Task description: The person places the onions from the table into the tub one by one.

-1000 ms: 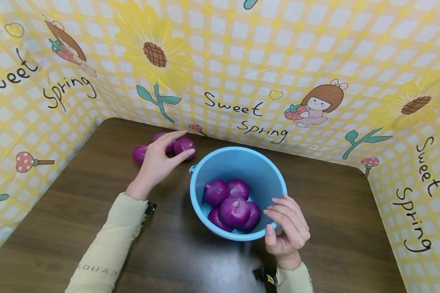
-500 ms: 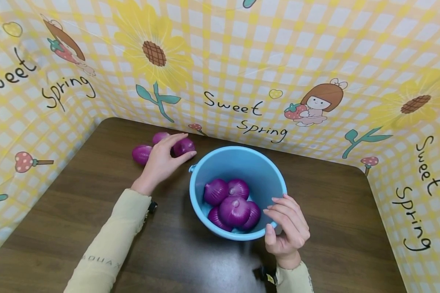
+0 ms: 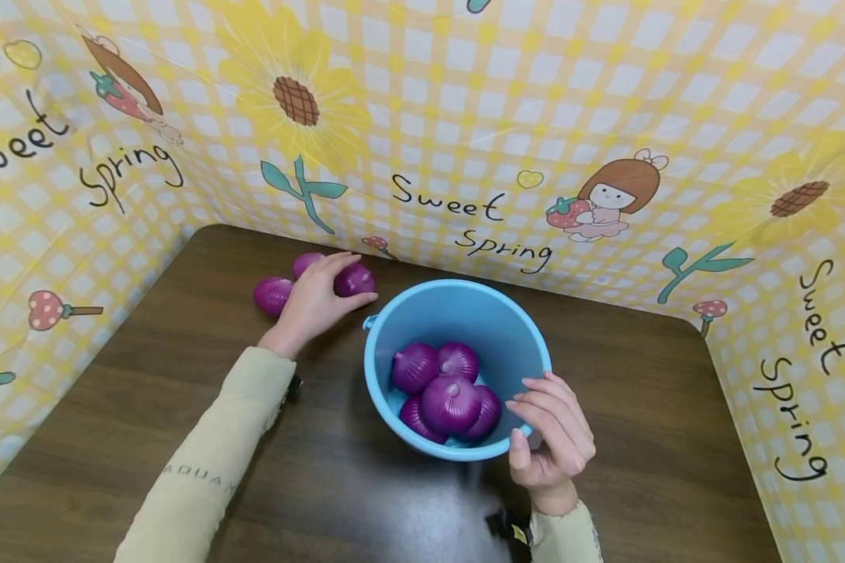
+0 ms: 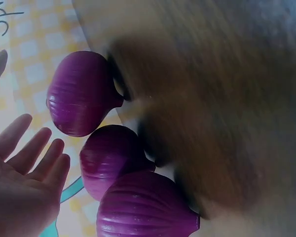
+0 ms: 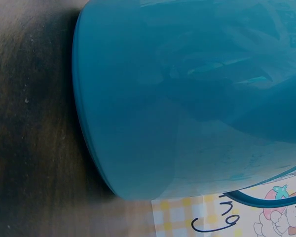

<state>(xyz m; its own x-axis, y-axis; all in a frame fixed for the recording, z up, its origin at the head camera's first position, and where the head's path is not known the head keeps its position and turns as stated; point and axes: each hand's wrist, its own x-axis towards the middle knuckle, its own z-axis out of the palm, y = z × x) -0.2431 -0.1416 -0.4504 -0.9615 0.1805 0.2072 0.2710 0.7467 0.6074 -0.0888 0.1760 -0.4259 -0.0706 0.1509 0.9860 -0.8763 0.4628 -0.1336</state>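
Observation:
In the head view my left hand (image 3: 315,301) hovers over the purple onions at the back left, thumb and fingers spread apart. The left wrist view shows three onions, the nearest one (image 4: 81,94) apart from the fingertips (image 4: 54,147). In the head view, one onion (image 3: 355,280) lies between thumb and fingers, another (image 3: 272,295) to the left, a third (image 3: 307,263) partly hidden behind the hand. My right hand (image 3: 555,434) grips the rim of a light blue bucket (image 3: 458,293), fingers over the edge. Several purple onions (image 3: 452,405) lie inside it.
Everything stands on a dark brown wooden table (image 3: 352,500). A yellow checked cloth (image 3: 458,117) with printed flowers and figures rises behind and at both sides. The bucket's handle (image 5: 266,201) shows in the right wrist view.
My left hand has shifted slightly to the right over the onions, uncovering more of the leftmost one. The right hand and the bucket have stayed in place.

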